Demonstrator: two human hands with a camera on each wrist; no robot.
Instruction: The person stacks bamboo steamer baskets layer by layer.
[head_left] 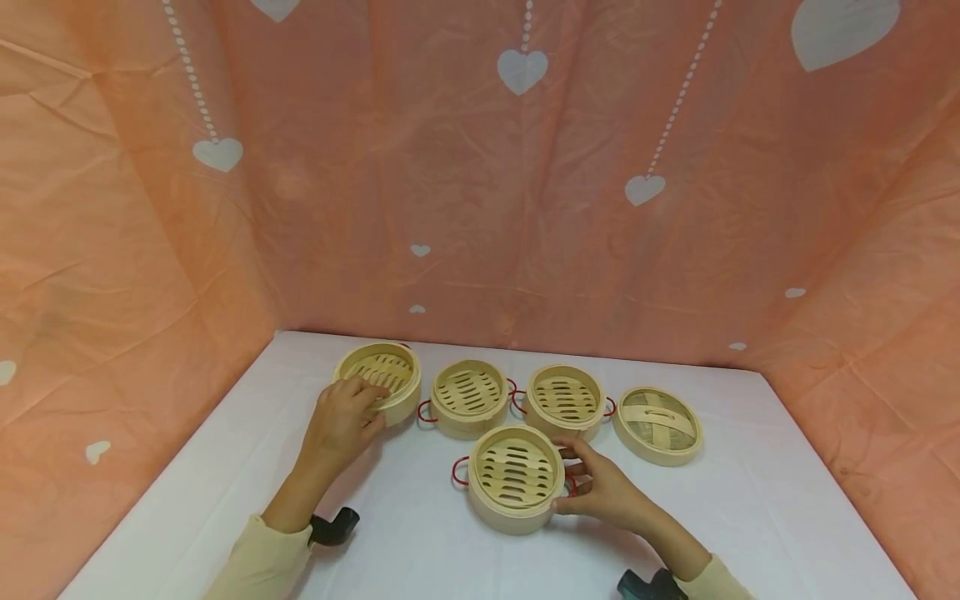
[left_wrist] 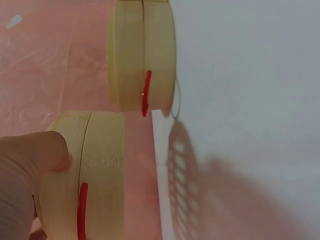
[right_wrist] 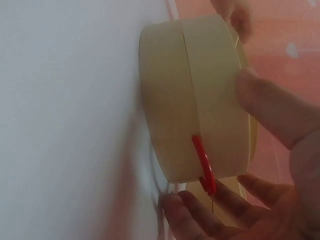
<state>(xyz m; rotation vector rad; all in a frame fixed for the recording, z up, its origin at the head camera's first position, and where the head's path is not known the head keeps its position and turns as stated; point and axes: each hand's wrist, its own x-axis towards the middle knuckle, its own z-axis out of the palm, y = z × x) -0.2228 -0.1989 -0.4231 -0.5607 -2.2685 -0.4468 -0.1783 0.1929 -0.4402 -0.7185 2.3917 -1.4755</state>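
My left hand (head_left: 347,421) grips the near-right rim of a round bamboo steamer basket (head_left: 401,407) at the back left. In the left wrist view, this held basket (left_wrist: 102,165) appears raised off the table, its red handle facing the camera. A second steamer basket (head_left: 517,521), with a slatted base, stands in front at the centre. Around its right side my right hand (head_left: 606,492) curves, thumb on the near rim and index finger at the far rim. The right wrist view shows that basket (right_wrist: 175,85) between thumb and fingers, the other fingers beside its red handle.
Behind the front basket stand two more steamer baskets, one left (head_left: 468,425) and one right (head_left: 566,421), both with red handles. A woven bamboo lid (head_left: 660,454) lies at the right. Pink cloth (head_left: 480,275) with hearts encloses the white table (head_left: 412,542) at back and sides.
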